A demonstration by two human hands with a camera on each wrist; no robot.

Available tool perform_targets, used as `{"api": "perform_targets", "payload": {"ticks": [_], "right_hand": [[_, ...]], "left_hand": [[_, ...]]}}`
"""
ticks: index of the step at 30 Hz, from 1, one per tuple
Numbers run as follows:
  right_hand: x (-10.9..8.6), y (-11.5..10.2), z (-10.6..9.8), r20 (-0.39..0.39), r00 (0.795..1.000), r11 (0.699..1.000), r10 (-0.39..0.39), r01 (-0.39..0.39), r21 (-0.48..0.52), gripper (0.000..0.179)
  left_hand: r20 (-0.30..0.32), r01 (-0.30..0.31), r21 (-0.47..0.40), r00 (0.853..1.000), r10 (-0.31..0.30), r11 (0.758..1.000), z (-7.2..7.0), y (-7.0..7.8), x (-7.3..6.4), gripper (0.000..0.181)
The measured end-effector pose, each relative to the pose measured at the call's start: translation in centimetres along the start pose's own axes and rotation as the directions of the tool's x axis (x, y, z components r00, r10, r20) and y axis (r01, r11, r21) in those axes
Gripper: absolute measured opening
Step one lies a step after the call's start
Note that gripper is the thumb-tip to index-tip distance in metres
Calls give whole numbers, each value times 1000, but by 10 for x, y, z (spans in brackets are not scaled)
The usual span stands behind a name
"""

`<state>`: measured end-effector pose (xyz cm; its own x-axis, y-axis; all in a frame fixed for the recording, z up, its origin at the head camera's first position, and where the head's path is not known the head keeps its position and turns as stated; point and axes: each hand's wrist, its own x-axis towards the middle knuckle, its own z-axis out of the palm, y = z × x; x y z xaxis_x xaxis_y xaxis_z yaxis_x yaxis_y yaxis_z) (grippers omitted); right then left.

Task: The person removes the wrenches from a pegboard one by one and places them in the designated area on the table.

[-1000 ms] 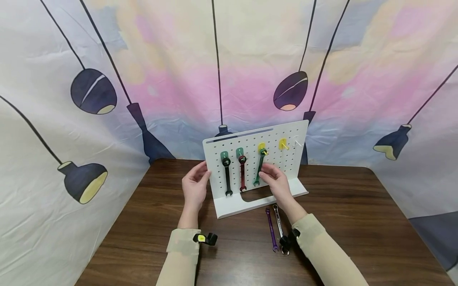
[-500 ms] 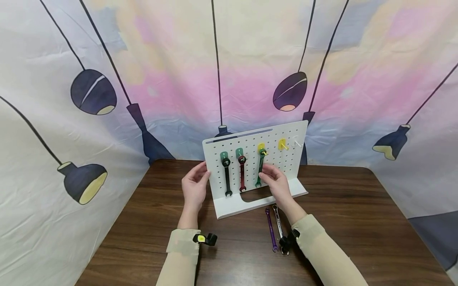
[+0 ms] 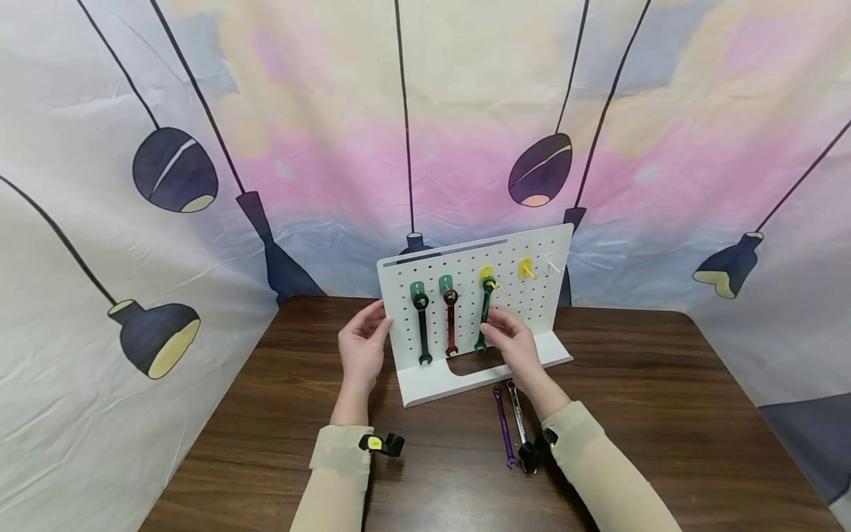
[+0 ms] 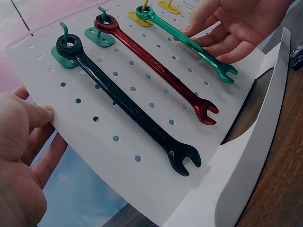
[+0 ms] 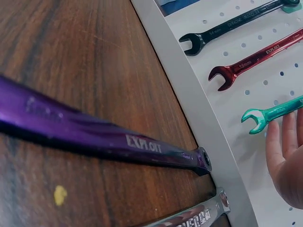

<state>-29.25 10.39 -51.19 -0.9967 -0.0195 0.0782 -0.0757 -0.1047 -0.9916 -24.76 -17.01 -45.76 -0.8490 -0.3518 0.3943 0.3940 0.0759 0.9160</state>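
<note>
My left hand [image 3: 362, 347] holds the left edge of a white pegboard stand [image 3: 431, 380], thumb in front and fingers behind, as the left wrist view shows. My right hand [image 3: 515, 341] is at the shaft of a green combination wrench [image 3: 485, 314], pinching it lightly with thumb and fingertips. That wrench's ring end hangs on a yellow hook; its open end [image 4: 225, 73] points down. To its left a red wrench [image 3: 450, 325] and a black wrench [image 3: 422, 332] hang from green hooks. The left wrist camera sees all three wrenches.
A purple wrench [image 3: 505, 428] and a silver wrench [image 3: 517, 412] lie on the brown wooden table [image 3: 631, 421] in front of the stand, by the right forearm. A bare yellow hook [image 3: 527, 269] and a clear hook [image 3: 552, 263] are at the board's right. Patterned cloth [image 3: 299, 148] hangs behind.
The green wrench's lower end has swung slightly right, so it hangs more upright. My right hand has shifted very little; my left hand stays at the board's edge.
</note>
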Motion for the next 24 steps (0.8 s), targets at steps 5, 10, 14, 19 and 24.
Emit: {"api": "perform_targets", "payload": {"ticks": [5,10,14,19,24], "right_hand": [[-2,-2,-2,15,1000,1000,4,-4,-12,49],[-5,-3,-5,32,999,1000,0,1,-28,50],[-7,-2,-8,48,999,999,-13,14,-31,51],[-8,-2,-9,67,998,999,-21,23,-29,52],[-9,-2,-8,73,997,1000,-25,26,-6,51]], "left_hand": [[-4,-2,4,1000,2,1000,0,-2,1,31],[-7,-4,-1,1000,4,1000,-2,-25,8,31],[14,-28,-10,999,28,1000,-5,-34,10,31],[10,-28,-7,1000,28,1000,-5,-33,10,30],[-6,-14,-7,1000,14,1000,-3,-32,10,32]]}}
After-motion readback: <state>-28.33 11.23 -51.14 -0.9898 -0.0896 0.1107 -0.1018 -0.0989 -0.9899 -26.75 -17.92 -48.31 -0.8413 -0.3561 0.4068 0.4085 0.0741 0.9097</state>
